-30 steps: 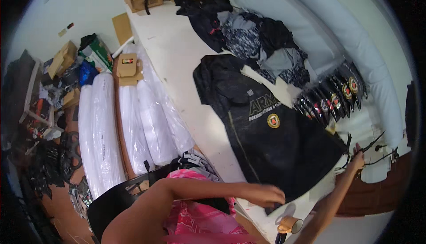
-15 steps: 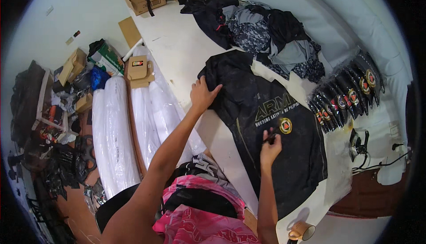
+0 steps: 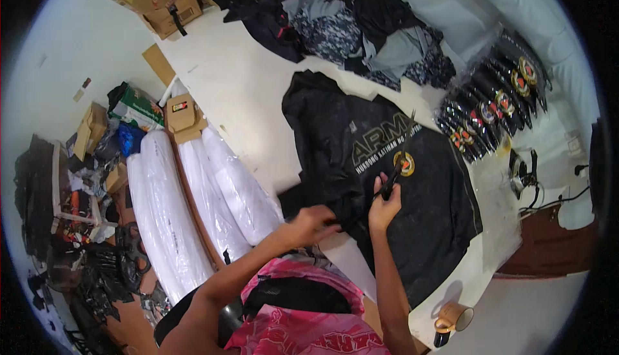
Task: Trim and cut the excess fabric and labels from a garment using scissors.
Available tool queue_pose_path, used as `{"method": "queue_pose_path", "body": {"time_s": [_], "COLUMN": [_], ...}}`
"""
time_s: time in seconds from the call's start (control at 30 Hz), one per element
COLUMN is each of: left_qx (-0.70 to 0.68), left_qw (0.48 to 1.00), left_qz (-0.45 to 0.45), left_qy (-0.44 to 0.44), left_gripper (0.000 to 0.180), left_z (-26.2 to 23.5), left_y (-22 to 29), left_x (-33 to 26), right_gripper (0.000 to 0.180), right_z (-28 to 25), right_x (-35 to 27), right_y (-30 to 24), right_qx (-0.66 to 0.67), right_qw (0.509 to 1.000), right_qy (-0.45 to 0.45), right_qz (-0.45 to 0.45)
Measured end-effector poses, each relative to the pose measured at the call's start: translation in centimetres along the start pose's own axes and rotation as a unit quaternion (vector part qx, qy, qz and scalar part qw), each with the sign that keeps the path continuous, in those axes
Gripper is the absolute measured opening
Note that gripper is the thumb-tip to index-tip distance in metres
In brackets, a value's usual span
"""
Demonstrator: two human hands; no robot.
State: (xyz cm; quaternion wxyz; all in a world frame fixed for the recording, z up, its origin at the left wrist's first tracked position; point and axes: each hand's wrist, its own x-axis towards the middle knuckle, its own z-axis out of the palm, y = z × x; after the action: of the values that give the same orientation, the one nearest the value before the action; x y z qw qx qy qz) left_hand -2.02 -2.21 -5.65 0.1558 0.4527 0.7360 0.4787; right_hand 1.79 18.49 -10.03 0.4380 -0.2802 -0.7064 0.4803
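Your right hand (image 3: 385,208) grips scissors (image 3: 400,155) over the black shirt (image 3: 361,161) spread on the white table (image 3: 245,90), while your left hand (image 3: 311,223) pinches the shirt's near edge.

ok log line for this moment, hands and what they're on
left hand: gripping edge of black shirt | right hand: holding scissors over shirt print | shirt: flat on white table
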Motion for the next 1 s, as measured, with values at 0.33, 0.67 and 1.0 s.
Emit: {"method": "queue_pose_path", "body": {"time_s": [0.33,0.67,1.0], "left_qx": [-0.006,0.017,0.089], "left_qw": [0.894,0.908,0.984], "left_qz": [-0.251,-0.224,0.130], "left_qy": [0.372,0.354,0.077], "left_gripper": [0.074,0.027,0.018], "left_z": [-3.4,-10.1,-4.9], "left_y": [-2.6,-6.4,10.3], "left_x": [0.6,-0.3,3.2], "right_gripper": [0.020,0.017,0.024], "right_z": [-0.6,-0.8,-3.8], "right_x": [-0.3,-0.9,-2.2], "right_y": [-1.1,-3.7,-13.3], "right_qx": [-0.039,0.076,0.304], "right_qw": [0.998,0.995,0.916], "right_qy": [-0.054,-0.051,-0.168], "right_qz": [0.013,0.049,0.202]}}
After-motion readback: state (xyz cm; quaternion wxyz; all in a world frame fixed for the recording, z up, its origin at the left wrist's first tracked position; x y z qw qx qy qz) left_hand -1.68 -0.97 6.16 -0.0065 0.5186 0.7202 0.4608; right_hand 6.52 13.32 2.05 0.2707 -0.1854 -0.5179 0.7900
